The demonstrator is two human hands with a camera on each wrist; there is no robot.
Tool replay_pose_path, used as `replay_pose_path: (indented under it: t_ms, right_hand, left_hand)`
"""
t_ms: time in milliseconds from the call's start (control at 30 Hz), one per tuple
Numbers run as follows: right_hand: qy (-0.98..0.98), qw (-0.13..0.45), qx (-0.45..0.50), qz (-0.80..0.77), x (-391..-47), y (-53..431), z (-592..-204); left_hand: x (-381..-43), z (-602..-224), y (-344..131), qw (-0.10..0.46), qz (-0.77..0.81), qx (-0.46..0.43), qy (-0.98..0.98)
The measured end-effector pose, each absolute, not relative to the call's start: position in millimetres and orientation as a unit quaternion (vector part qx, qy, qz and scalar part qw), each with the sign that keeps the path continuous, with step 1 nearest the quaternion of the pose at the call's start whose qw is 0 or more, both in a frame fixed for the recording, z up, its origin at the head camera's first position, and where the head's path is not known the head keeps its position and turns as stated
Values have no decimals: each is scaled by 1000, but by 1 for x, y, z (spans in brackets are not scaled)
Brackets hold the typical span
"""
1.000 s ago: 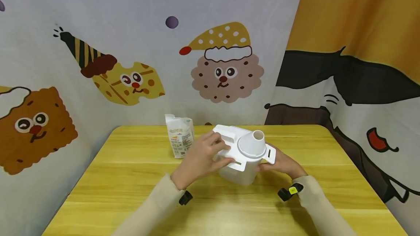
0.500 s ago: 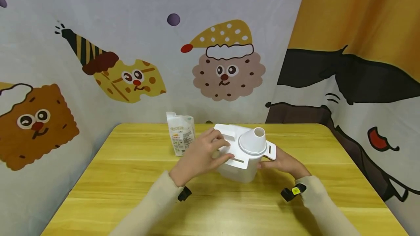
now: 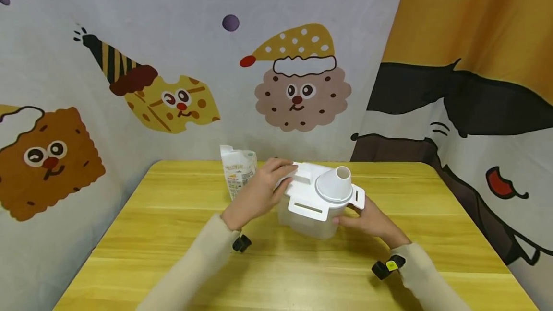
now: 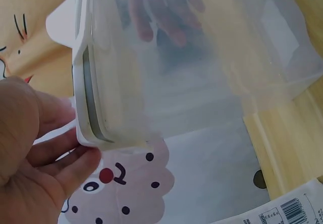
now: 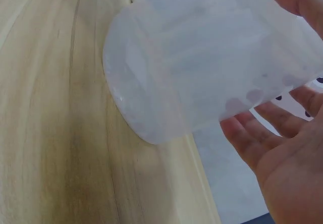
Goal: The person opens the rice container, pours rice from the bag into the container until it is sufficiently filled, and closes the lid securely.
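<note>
A translucent plastic storage container [image 3: 302,225] stands on the table, topped by a white lid [image 3: 314,211]. From the lid rises a white cone-shaped spout cap [image 3: 333,185]; side tabs with slots stick out at the front and right. My left hand [image 3: 260,188] grips the lid's left edge by the raised handle, and in the left wrist view its fingers [image 4: 75,173] and thumb meet the rim. The right hand [image 3: 375,222] holds the container's right side below the spout. Through the clear wall, the right hand's fingers show in the left wrist view.
A white printed packet [image 3: 237,169] stands upright behind my left hand, partly hidden by it. The wooden table [image 3: 181,205] ends at a cartoon-printed cloth [image 3: 194,52] hanging behind. Each wrist wears a small black camera.
My left hand has moved from the lid's front left tab back to its left edge near the handle. The right hand stays on the container's side; its thumb has shifted slightly.
</note>
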State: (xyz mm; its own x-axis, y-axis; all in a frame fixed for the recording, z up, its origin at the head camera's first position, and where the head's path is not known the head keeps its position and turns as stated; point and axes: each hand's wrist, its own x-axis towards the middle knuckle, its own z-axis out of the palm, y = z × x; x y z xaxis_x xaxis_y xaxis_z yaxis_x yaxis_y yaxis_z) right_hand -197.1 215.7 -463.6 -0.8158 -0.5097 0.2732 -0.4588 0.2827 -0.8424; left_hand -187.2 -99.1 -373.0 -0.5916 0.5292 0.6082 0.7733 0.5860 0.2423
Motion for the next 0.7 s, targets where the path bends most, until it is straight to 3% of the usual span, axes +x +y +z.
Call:
replay_pose_path:
  t_ms: [500,700]
  right_hand:
    - [796,55,-284,-531,-204,222,-462]
    - [772,79,-317,-545,-214,227,-461]
  left_hand:
    - [-199,-371,-101,225,-298,-361,-854]
    - [-197,-371,-101,220,-295,-357,-859]
